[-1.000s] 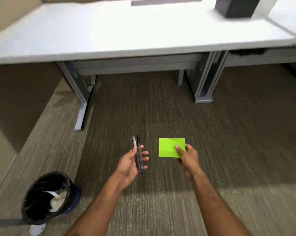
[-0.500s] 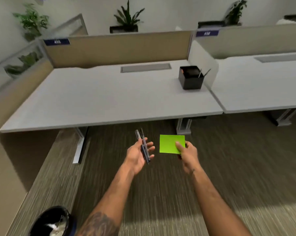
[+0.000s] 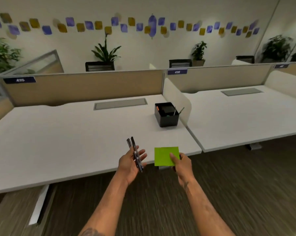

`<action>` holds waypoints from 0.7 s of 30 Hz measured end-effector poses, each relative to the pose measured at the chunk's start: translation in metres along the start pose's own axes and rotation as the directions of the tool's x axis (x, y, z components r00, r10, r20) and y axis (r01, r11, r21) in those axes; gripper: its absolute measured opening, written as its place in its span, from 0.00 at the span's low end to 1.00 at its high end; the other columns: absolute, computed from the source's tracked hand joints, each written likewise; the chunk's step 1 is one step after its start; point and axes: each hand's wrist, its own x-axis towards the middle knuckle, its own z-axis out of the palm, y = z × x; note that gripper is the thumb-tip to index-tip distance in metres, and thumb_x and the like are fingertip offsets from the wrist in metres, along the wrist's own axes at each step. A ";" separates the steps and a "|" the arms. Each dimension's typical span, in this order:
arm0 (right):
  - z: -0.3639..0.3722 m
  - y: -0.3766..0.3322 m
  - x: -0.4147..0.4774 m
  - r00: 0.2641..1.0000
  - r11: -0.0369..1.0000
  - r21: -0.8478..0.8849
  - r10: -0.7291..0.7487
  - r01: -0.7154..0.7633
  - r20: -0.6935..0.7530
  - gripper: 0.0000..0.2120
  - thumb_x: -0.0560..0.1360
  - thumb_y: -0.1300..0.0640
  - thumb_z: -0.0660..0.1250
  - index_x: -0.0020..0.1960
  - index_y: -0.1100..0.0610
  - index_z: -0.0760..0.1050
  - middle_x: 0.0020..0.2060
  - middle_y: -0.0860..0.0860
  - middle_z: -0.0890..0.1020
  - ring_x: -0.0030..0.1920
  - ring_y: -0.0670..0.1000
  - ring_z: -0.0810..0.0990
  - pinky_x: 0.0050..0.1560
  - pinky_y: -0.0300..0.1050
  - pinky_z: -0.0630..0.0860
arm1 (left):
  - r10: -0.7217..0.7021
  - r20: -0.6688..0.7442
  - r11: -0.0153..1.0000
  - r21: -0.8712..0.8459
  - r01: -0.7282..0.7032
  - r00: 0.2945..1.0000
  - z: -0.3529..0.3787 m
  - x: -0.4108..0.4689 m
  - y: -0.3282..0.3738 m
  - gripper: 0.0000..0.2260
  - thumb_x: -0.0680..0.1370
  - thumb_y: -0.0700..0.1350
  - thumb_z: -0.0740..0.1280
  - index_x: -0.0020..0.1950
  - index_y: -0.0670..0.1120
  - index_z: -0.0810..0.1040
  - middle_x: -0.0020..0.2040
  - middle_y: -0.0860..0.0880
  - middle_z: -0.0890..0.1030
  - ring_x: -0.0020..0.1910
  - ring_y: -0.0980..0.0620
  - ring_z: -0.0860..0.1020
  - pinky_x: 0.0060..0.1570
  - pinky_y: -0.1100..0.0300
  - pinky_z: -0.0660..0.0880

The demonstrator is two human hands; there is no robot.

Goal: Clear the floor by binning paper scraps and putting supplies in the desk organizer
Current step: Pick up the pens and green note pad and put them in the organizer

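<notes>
My left hand (image 3: 129, 165) holds two dark pens (image 3: 135, 153) upright against the palm, over the near edge of the white desk (image 3: 58, 142). My right hand (image 3: 182, 163) pinches a bright green sticky-note pad (image 3: 163, 155) by its lower right corner, beside the pens. A black desk organizer (image 3: 167, 119) stands on the desk farther back and slightly right of both hands, with a few pens sticking out of it.
A white divider panel (image 3: 178, 103) stands right of the organizer, with a second white desk (image 3: 246, 116) beyond it. Tan partition walls (image 3: 84, 87) close the desks at the back. Striped carpet (image 3: 152, 201) lies under my arms. Plants and chairs stand behind the partitions.
My view has risen from the floor to the desktop; the bin has dropped out of sight at lower left. Both hands keep the pens and green pad and now reach the desk edge.
</notes>
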 end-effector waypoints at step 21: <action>0.028 -0.093 0.281 0.999 0.999 0.001 -0.041 0.041 -0.028 0.08 0.80 0.57 0.61 0.44 0.51 0.75 0.42 0.49 0.79 0.42 0.48 0.76 0.46 0.49 0.75 | -0.053 -0.005 0.998 -0.025 0.053 0.999 0.109 0.261 0.055 0.16 0.82 0.54 0.57 0.61 0.47 0.77 0.58 0.43 0.82 0.56 0.44 0.80 0.49 0.47 0.75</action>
